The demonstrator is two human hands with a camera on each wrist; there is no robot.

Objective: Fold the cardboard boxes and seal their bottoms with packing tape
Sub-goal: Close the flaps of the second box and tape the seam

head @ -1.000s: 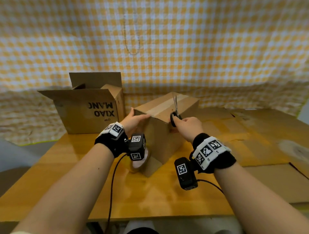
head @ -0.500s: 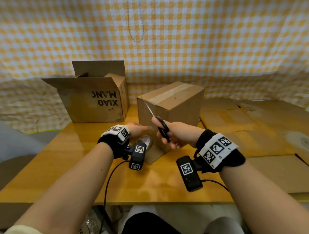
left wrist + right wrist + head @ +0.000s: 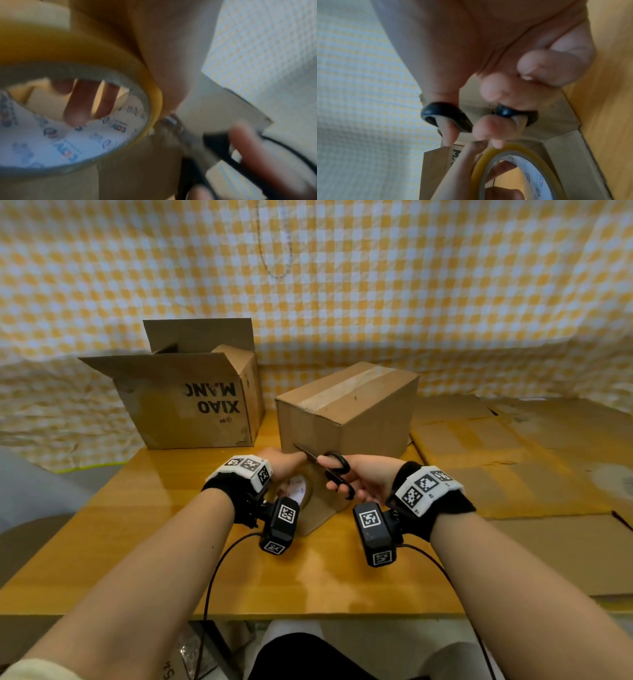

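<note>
A closed cardboard box (image 3: pixel 356 409) stands on the wooden table (image 3: pixel 144 542), a strip of tape along its top. My left hand (image 3: pixel 286 470) holds a roll of packing tape (image 3: pixel 301 491) against the box's near face, low down; fingers pass through the roll's core (image 3: pixel 85 102). My right hand (image 3: pixel 359 479) grips black-handled scissors (image 3: pixel 334 470), thumb and fingers in the loops (image 3: pixel 447 116). The blades point left at the box face just above the roll (image 3: pixel 513 169).
An open box printed XIAO MANG (image 3: pixel 191 402) stands at the back left. Flattened cardboard sheets (image 3: pixel 513 460) cover the table's right side. A yellow checked cloth (image 3: pixel 342 285) hangs behind. Cables run from the wrist cameras over the near table edge.
Both hands dropped from the box's top corner to its lower near face. The scissors swung from pointing up to pointing left at the tape beside the roll.
</note>
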